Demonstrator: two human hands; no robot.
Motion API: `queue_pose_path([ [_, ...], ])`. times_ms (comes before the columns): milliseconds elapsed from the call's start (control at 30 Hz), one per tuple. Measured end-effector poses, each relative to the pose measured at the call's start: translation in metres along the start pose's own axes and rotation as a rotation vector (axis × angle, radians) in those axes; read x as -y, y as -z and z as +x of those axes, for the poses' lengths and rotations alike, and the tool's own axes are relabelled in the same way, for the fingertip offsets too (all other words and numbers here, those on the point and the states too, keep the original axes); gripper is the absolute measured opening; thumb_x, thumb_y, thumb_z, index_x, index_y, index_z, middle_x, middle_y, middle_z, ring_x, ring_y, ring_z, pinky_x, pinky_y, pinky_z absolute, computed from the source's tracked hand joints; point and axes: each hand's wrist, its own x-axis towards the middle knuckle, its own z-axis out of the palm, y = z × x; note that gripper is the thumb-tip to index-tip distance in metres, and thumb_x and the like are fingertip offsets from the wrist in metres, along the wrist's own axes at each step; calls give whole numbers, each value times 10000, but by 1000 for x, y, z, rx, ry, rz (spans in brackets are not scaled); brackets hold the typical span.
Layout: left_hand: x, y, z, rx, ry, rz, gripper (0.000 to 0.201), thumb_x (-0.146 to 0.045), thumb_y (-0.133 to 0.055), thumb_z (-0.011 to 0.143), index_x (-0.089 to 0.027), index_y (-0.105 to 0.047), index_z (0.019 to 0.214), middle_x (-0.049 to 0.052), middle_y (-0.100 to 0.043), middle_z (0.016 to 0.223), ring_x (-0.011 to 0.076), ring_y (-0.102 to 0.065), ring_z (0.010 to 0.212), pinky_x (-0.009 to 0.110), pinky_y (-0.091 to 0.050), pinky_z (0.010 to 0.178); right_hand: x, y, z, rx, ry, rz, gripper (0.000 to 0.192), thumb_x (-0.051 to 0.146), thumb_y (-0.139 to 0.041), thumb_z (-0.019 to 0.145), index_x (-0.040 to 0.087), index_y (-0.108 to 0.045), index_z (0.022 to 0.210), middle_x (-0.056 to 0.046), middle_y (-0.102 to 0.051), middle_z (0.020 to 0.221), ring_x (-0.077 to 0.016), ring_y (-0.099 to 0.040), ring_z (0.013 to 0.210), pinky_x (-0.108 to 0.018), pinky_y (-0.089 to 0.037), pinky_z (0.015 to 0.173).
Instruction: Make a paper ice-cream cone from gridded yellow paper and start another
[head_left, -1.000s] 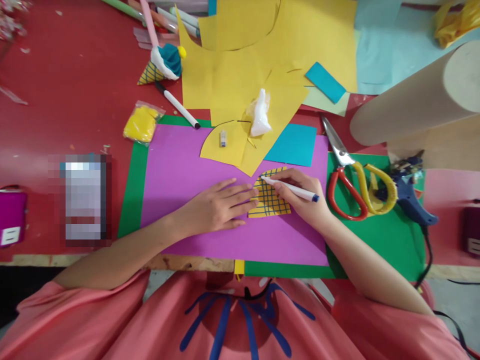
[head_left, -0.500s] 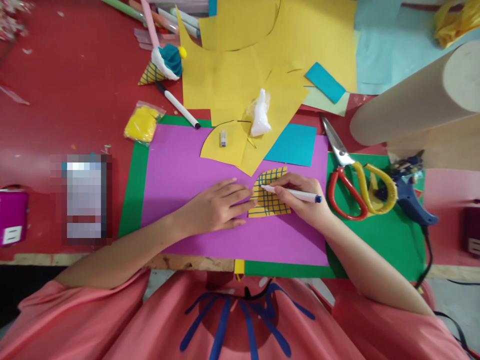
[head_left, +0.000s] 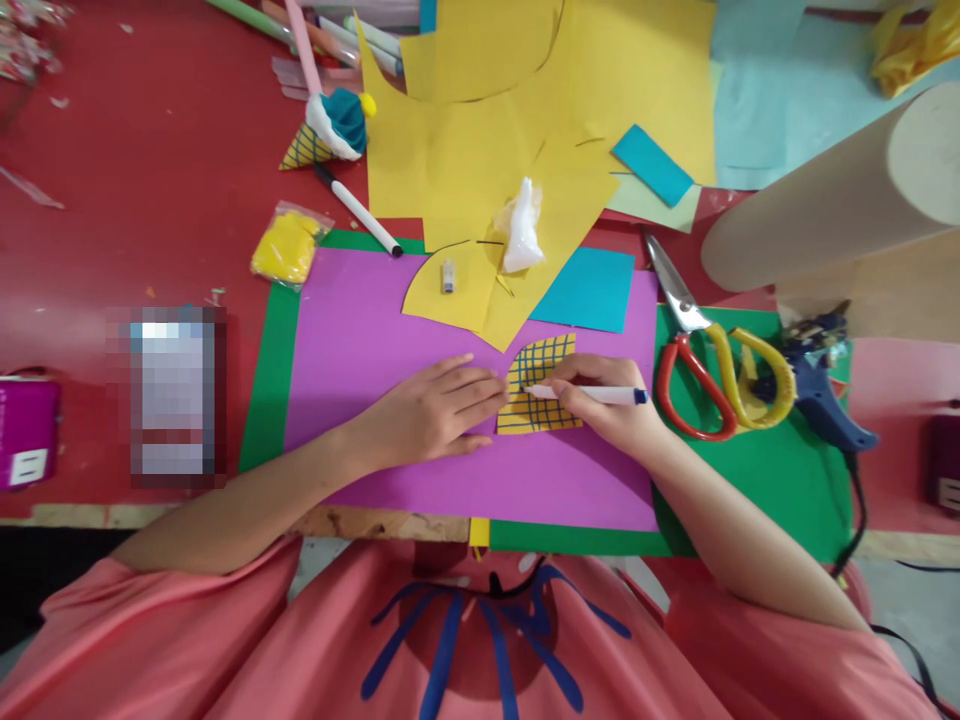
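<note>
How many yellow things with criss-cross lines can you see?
2: one flat piece under the pen in the right hand, and one small cone towards the picture's upper left. Others could be hidden.

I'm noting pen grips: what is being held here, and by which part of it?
The right hand pinches the white marker near its tip, with the blue end sticking out behind. The left hand lies on the purple sheet, gripping nothing.

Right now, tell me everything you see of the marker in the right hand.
The marker looks plastic: a slim white barrel, dark blue rear end, tapered white front with no cap on it. The right hand pinches it, front pointing left over the blue-gridded yellow paper piece; whether the tip touches is unclear.
</note>
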Motion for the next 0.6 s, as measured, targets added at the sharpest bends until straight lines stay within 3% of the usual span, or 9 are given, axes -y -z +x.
queue_pose_path([
  [200, 1, 1, 0, 2, -9, 0, 313, -321, -536, 933, -149, -619, 1181, 100, -643, 1219, 232, -570, 1174, 450, -409, 1099, 3, 0, -1, 12, -15, 19, 242, 302, -580, 822, 156, -592, 631, 4, -574, 588, -93, -472, 520, -228, -360, 487],
  [600, 1, -1, -3, 2, -15, 3, 303, -322, -547, 925, -169, -617, 1177, 98, -632, 1228, 229, -557, 1184, 452, -402, 1106, 1, 1, -2, 87, 87, 21, 269, 243, -568, 827, 164, -540, 572, 0, -548, 576, -103, -485, 551, -240, -384, 536],
])
